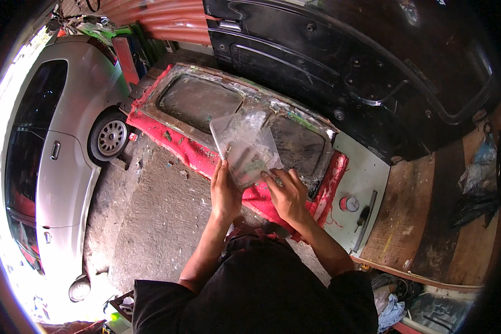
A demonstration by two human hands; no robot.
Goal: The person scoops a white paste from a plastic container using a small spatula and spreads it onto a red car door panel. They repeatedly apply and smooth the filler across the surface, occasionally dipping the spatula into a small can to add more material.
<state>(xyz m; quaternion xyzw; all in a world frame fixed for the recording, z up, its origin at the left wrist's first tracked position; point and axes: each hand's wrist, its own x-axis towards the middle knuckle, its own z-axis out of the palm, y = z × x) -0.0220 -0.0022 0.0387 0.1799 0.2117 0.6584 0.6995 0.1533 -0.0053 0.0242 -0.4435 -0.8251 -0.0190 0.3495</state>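
A clear, see-through plastic container [248, 146] with a pale rim is tilted over the near side of a worn metal panel. My left hand [226, 192] grips its near left edge, thumb and fingers closed on it. At its near right corner, my right hand [286, 192] has its fingers bent onto the plastic. Whether anything small lies inside the container is hard to tell. Beneath it, the panel [256, 104] has two recessed dark sections and flaking paint along its frame. Red cloth [178, 146] sticks out from under the panel, scattered with debris.
A pale board [362, 167] to the right carries a small round tin [349, 204] and a dark tool [363, 216]. Beyond stands a large black panel [317, 61]. Wooden planks [406, 222] lie farther right. At left, a silver car [67, 161] is parked on rough concrete [150, 222].
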